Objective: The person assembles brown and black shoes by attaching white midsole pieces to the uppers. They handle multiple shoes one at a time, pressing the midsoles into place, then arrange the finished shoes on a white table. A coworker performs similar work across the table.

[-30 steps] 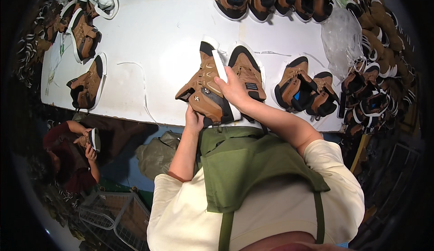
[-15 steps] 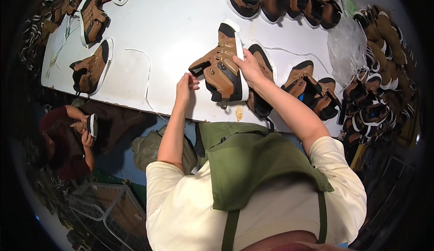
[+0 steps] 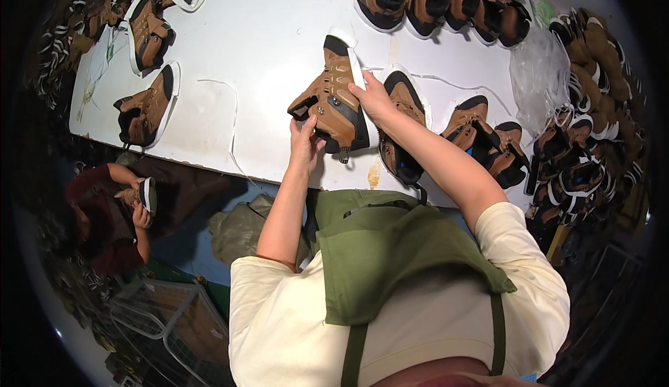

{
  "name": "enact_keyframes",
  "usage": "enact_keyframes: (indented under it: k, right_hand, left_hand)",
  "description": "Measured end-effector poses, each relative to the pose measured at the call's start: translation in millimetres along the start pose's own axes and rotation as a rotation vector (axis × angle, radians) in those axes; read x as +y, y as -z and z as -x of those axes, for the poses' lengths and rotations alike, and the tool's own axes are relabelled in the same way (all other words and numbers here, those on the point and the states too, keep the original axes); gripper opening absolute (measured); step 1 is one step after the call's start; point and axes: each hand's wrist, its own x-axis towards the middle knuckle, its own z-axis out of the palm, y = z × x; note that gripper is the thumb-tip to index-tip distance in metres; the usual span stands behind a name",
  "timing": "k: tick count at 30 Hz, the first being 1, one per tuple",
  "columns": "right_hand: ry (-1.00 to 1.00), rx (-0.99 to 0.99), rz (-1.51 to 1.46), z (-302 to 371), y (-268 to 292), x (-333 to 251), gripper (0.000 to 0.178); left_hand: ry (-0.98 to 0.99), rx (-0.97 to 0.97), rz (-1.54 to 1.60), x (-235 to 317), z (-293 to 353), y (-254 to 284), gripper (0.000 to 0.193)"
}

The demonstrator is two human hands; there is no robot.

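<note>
Over the white table (image 3: 265,59), both hands (image 3: 306,143) (image 3: 373,97) grip a tilted brown boot (image 3: 334,104).

I hold a boot (image 3: 334,101) over the table (image 3: 258,52), my left hand (image 3: 304,143) at its near end and my right hand (image 3: 373,97) on its right side. Just right of this boot, a second boot (image 3: 408,143) lies on the table, with a pair (image 3: 488,143) further right. Behind the held boot runs a row of boots (image 3: 439,0) along the far edge. Well left of it lies a single boot (image 3: 146,108), more boots (image 3: 146,17) behind that. Below the table's near edge, left of the held boot, a person (image 3: 111,213) sits holding a shoe (image 3: 143,195).
</note>
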Motion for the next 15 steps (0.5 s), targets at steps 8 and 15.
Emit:
enact_keyframes:
  k: [8, 15]
  right_hand:
    - [-0.123, 0.063, 0.388, -5.8, 5.6, 22.5, 0.041]
    - [-0.189, 0.019, 0.218, -9.1, 9.2, 21.1, 0.044]
  left_hand:
    - [-0.632, 0.438, -0.866, -11.7, 2.2, -10.1, 0.073]
    - [-0.98, 0.101, -1.38, 7.9, -29.5, -69.1, 0.052]
